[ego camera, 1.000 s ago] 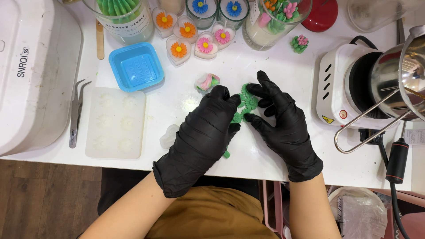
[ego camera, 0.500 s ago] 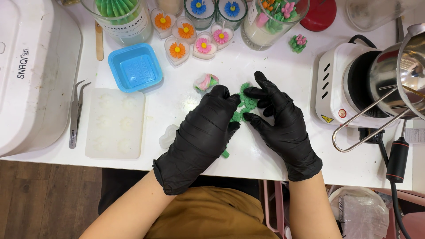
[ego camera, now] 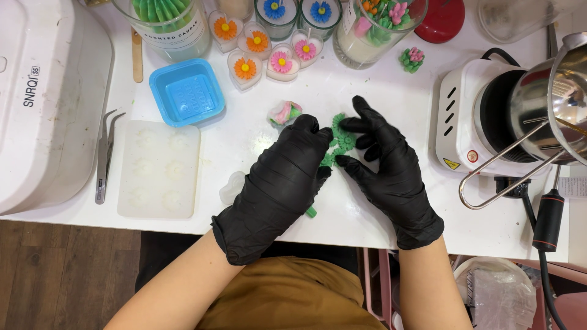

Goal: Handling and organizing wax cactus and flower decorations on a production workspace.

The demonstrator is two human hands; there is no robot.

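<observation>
Both my hands wear black gloves and meet over green wax leaf pieces [ego camera: 342, 139] on the white table [ego camera: 293, 85]. My left hand [ego camera: 281, 183] lies curled over the pieces, covering most of them. My right hand [ego camera: 385, 168] pinches the green pieces between thumb and fingers. A small pink and green wax flower [ego camera: 284, 113] lies just beyond my left hand. A green scrap [ego camera: 311, 212] shows under my left palm.
A blue square mould [ego camera: 186, 91], a clear silicone mould [ego camera: 160, 169] and tweezers [ego camera: 105, 153] lie at the left. Heart-shaped flower candles [ego camera: 257, 46] and glass jars [ego camera: 373, 24] stand at the back. A white hot plate [ego camera: 483, 122] with a metal pot [ego camera: 559, 98] is at the right.
Both hands stay over the green pieces; the right hand's fingers have shifted slightly around them.
</observation>
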